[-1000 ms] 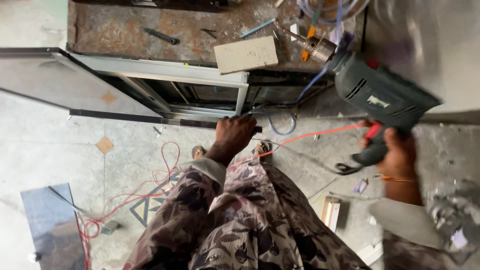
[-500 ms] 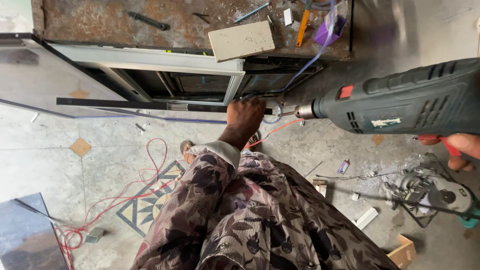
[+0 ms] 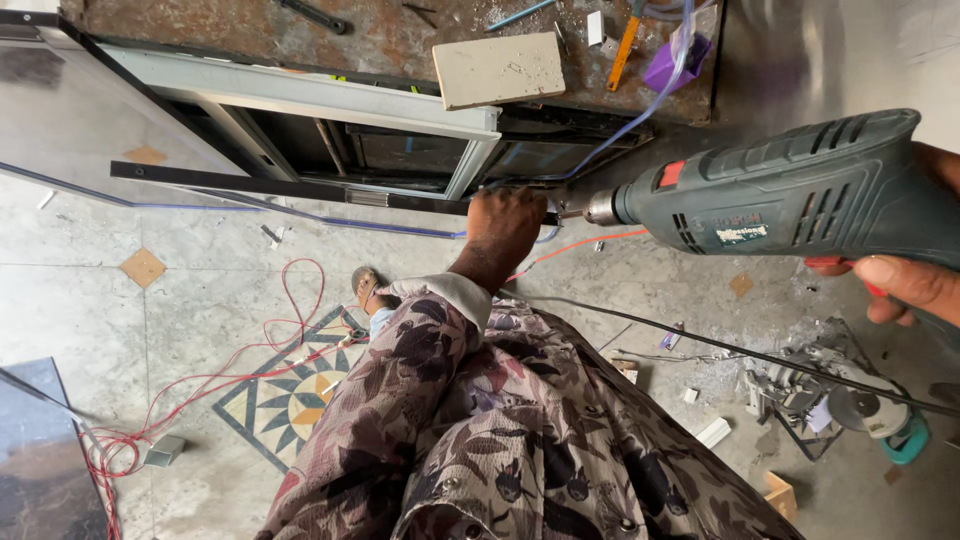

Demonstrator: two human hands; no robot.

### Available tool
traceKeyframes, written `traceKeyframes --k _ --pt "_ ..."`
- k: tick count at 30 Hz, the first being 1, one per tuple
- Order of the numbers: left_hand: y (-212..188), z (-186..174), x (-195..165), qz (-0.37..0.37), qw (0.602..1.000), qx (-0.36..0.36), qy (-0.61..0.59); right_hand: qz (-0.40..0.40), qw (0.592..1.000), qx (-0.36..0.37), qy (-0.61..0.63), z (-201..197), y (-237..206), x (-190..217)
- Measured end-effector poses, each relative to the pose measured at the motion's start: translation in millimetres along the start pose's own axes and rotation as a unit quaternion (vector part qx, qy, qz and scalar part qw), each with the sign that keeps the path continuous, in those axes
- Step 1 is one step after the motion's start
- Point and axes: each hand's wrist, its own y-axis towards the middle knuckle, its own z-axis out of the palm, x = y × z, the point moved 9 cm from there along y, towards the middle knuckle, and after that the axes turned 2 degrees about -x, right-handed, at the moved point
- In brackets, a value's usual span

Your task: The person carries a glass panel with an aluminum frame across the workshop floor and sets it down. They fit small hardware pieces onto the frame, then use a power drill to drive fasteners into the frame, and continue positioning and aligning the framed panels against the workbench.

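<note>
Drill axis is the thing to watch: dark grey-green electric hammer drill (image 3: 790,205) lies near horizontal, chuck and bit pointing left, body w/ red trigger running off to the right; bit tip sits just right of the left hand (image 3: 505,225), touching or nearly so, exact contact point hidden by the knuckles. Left hand is clamped down on the black metal frame bar (image 3: 300,188) at the tabletop (image 3: 250,35) edge, fingers curled over it, pressed together; right hand (image 3: 915,285) wraps the drill grip at the pic's right edge, fingers closed round the handle, forefinger along the trigger area. Left hand is the nearer to the drilling spot; right is well apart, at the far end of the tool. Pale square block (image 3: 500,68) rests on the rusty tabletop above the aluminium frame (image 3: 300,100).

Vs. half a sec ago: drill has edged left, chuck now close beside the left hand; a full sec ago it hung tilted, well off to the right; left hand has stayed on the bar.
</note>
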Motion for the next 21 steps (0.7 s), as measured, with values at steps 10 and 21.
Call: traceKeyframes --k 10,21 --pt "0.3 2.6 -0.5 0.006 1.000 -0.009 0.006 -0.089 0.995 0.023 0.046 1.1 -0.9 34.5" --pt "0.7 1.8 -2.3 0.010 1.000 -0.001 0.014 -0.002 1.000 -0.016 -0.007 -4.4 -8.5 36.2"
